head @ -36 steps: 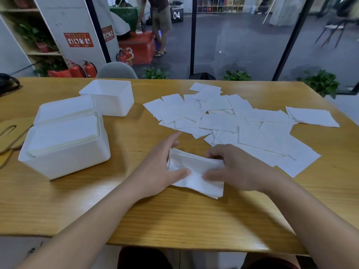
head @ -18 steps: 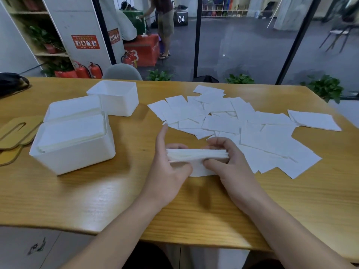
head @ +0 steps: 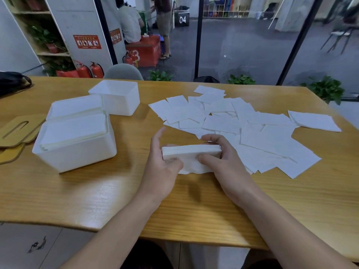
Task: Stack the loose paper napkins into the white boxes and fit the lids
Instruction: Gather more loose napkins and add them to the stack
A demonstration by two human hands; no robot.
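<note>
Left hand [head: 162, 167] and right hand [head: 223, 160] grip a napkin stack [head: 191, 154] between them, fingers curled around its ends, above the wooden table [head: 97, 197]. Left of the stack: filled white box [head: 77, 150]. Beyond the stack: loose napkins [head: 242, 125], empty white box [head: 116, 98].

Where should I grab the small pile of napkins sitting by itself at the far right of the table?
Probably pinch the separate napkin pile along its near edge, coming in from the open right side. It lies flat on the table, and loose napkins crowd its left side.

even indoor light, soft blur, wide-angle edge warp
</note>
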